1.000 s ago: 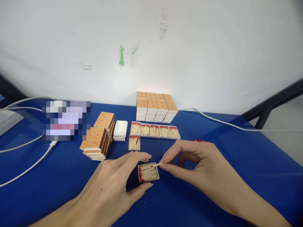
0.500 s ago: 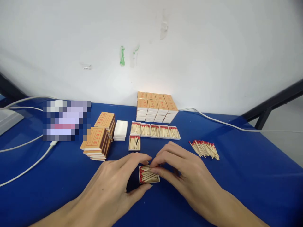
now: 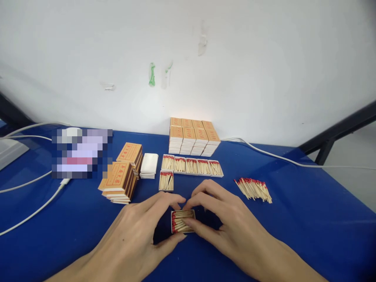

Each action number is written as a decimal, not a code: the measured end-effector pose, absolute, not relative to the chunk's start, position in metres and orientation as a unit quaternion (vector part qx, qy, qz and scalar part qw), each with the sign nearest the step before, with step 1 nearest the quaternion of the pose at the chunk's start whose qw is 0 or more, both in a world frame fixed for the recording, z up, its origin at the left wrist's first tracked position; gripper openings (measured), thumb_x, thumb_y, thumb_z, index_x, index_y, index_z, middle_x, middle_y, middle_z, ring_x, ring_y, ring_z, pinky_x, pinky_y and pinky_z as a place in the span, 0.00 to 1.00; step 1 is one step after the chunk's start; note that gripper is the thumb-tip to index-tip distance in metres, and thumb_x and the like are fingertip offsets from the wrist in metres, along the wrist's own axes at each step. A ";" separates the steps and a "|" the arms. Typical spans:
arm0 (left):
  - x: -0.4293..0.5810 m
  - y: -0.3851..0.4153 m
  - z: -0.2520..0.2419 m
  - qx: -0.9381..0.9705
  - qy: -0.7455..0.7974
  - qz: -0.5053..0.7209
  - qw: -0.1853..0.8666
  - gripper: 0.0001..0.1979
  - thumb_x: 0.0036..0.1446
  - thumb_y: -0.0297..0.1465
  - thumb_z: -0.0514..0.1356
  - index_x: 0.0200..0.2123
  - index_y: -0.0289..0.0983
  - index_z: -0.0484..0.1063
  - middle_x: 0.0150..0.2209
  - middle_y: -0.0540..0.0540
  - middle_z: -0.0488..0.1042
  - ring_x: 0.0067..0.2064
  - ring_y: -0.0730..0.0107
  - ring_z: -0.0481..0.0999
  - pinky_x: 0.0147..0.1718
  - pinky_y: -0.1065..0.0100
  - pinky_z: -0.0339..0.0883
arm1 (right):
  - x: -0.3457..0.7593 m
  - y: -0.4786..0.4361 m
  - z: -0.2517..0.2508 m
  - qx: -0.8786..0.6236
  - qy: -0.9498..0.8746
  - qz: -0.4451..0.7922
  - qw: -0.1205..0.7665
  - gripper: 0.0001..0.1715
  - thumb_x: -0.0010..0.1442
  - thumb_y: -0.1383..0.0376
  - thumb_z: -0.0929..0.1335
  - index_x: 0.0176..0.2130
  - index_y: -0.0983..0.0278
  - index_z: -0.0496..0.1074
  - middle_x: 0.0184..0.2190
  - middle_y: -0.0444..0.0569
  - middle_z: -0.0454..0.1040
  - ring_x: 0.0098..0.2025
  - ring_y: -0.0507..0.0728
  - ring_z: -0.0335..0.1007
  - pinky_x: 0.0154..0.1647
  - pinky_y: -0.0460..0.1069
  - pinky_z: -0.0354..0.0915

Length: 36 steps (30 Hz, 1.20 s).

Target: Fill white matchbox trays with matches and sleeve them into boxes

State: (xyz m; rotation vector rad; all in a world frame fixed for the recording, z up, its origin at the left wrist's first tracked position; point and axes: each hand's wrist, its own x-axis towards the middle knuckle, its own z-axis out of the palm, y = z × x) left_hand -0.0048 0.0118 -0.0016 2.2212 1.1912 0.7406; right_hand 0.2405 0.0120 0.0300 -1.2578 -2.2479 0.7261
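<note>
A white matchbox tray [image 3: 193, 214] with red-tipped matches [image 3: 178, 225] lying sideways in it sits low on the blue table, between my hands. My left hand [image 3: 133, 231] is closed on its left end, fingers at the far side and thumb at the near side. My right hand [image 3: 226, 219] reaches in from the right with its thumb on the matches and its index finger bent at the far rim. These two fingertips are apart, with nothing visibly pinched between them. My right palm and lower fingers are partly hidden.
Filled trays [image 3: 192, 166] stand in a row, with another filled tray [image 3: 166, 180] in front. White trays [image 3: 149, 163] and orange matchbox sleeves [image 3: 117, 174] are stacked left. Closed matchboxes [image 3: 192, 135] stand by the wall. Loose matches [image 3: 255, 189] lie right. A cable [image 3: 35, 212] runs left.
My right thumb has come down onto the matches and parted from the index finger. My left hand stays around the tray. The whole view has shifted slightly.
</note>
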 end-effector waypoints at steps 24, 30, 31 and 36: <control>-0.006 0.013 0.006 0.822 0.447 0.292 0.198 0.26 0.65 0.33 0.70 0.63 0.54 0.70 0.27 0.60 0.69 0.20 0.70 0.64 0.22 0.69 0.65 | 0.249 0.015 0.044 -0.461 -0.837 0.249 0.160 0.21 0.66 0.68 0.73 0.58 0.56 0.76 0.52 0.47 0.74 0.45 0.56 0.75 0.44 0.54 0.74; -0.007 0.012 0.007 0.825 0.451 0.272 0.207 0.27 0.65 0.34 0.71 0.64 0.54 0.68 0.25 0.61 0.61 0.20 0.69 0.63 0.21 0.70 0.63 | 0.253 0.016 0.046 -0.475 -0.837 0.244 0.118 0.20 0.69 0.65 0.74 0.59 0.57 0.75 0.54 0.49 0.74 0.46 0.58 0.77 0.43 0.55 0.75; -0.007 0.011 0.007 0.825 0.452 0.266 0.213 0.27 0.66 0.34 0.71 0.64 0.54 0.68 0.25 0.61 0.61 0.20 0.68 0.64 0.21 0.70 0.62 | 0.253 0.016 0.046 -0.472 -0.839 0.242 0.119 0.19 0.70 0.65 0.74 0.59 0.57 0.76 0.53 0.49 0.74 0.46 0.58 0.77 0.44 0.55 0.75; -0.006 0.012 0.007 0.825 0.449 0.259 0.226 0.27 0.67 0.36 0.71 0.65 0.54 0.67 0.28 0.59 0.66 0.22 0.69 0.65 0.20 0.70 0.61 | 0.251 0.016 0.043 -0.471 -0.837 0.235 0.148 0.17 0.71 0.64 0.74 0.58 0.56 0.76 0.52 0.48 0.75 0.42 0.56 0.76 0.43 0.55 0.76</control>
